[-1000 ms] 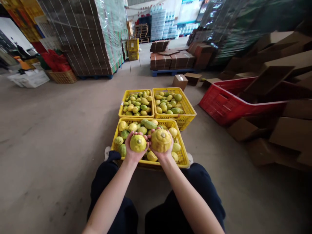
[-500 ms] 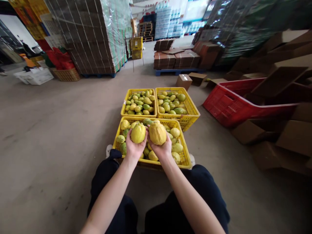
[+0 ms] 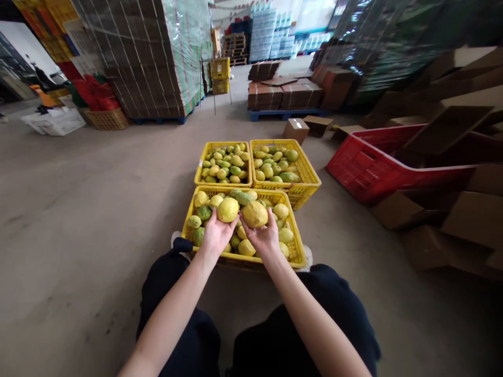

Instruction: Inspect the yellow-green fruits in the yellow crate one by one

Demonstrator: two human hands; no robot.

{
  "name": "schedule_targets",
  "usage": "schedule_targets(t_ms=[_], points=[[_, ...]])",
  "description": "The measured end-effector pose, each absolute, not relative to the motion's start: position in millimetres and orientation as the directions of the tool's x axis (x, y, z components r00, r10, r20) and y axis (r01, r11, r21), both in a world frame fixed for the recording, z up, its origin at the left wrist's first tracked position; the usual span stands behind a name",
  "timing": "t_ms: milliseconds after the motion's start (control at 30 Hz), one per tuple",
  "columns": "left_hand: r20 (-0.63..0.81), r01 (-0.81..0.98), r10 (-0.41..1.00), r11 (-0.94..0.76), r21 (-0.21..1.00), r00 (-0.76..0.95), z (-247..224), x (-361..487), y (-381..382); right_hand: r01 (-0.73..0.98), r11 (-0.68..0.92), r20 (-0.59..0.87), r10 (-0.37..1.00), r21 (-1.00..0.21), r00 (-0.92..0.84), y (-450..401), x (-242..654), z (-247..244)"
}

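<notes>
My left hand (image 3: 217,233) cups a yellow papaya-like fruit (image 3: 228,210) from below, its fingers partly hidden under the fruit. In my right hand (image 3: 264,236) rests a larger, darker yellow papaya-like fruit (image 3: 255,214) lying on its side, thumb up along its right edge. Both hands are side by side above the near yellow crate (image 3: 295,230), with the two fruits close together. That crate holds many yellow and green fruits of the same sort, including a long green one (image 3: 243,197) just beyond the hands.
Two more yellow crates of fruit, a left one (image 3: 197,163) and a right one (image 3: 310,173), adjoin the near crate's far side. A red crate (image 3: 361,167) and loose cardboard boxes (image 3: 416,209) lie to the right. Wrapped pallet stacks (image 3: 133,57) stand further back.
Both fruits have turned in my hands; the right one has tipped from upright onto its side. My hands have moved slightly apart at the wrists.
</notes>
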State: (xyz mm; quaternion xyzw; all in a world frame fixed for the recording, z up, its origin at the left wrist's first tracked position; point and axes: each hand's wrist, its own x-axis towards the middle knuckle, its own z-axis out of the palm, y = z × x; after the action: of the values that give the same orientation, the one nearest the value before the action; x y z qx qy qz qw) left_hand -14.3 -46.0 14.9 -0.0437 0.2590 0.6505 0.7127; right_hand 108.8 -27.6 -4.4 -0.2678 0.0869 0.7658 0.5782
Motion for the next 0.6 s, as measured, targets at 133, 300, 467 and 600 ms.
schedule_targets(t_ms=[133,300,467,600], points=[[-0.389,-0.936,0.921,0.147,0.319,0.012,17,-14,-48,-0.931,-0.320,-0.553,0.814,-0.174,-0.176,-28,109,-5],[-0.364,-0.931,0.930,0.173,0.322,0.047,16,-18,-56,-0.920,-0.339,-0.508,0.837,-0.194,-0.202,-29,113,-4],[-0.308,-0.958,0.943,0.198,0.208,0.128,25,-26,-66,-0.900,-0.370,-0.402,0.878,-0.229,-0.258,-34,124,4],[-0.376,-0.965,0.918,0.202,0.168,0.127,33,-31,-67,-0.884,-0.365,-0.362,0.898,-0.291,-0.252,-37,133,4]])
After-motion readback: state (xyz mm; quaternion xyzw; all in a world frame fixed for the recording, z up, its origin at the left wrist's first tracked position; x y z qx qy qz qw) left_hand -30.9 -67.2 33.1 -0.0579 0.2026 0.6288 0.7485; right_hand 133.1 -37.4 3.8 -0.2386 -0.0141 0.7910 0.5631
